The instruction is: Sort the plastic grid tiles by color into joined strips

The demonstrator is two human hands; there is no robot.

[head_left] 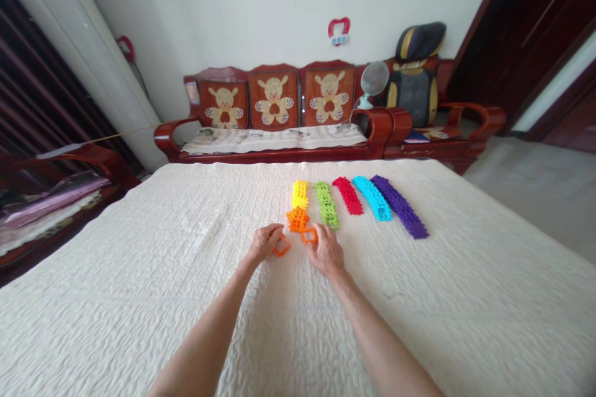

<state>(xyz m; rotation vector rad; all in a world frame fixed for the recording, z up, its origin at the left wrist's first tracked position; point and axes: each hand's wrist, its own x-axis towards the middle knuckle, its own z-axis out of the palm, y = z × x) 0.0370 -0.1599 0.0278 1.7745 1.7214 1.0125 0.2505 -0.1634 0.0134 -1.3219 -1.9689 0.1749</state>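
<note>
My left hand (264, 243) is closed in a pinch on a small orange plastic piece (282, 249) lying on the white quilted cover (139, 260). My right hand (326, 249) is closed on a second orange piece (309, 236). Just beyond my fingers sits a small pile of orange pieces (297, 219). Behind it lie rows of linked pieces: yellow (300, 194), green (326, 204), red (347, 195), light blue (372, 198) and purple (399, 205).
A red wooden bench (274, 136) with bear cushions stands against the far wall. A small fan (374, 82) and a dark massage cushion (414, 74) are at its right. A dark wooden door (535, 25) is at right, another wooden seat (60, 180) at left.
</note>
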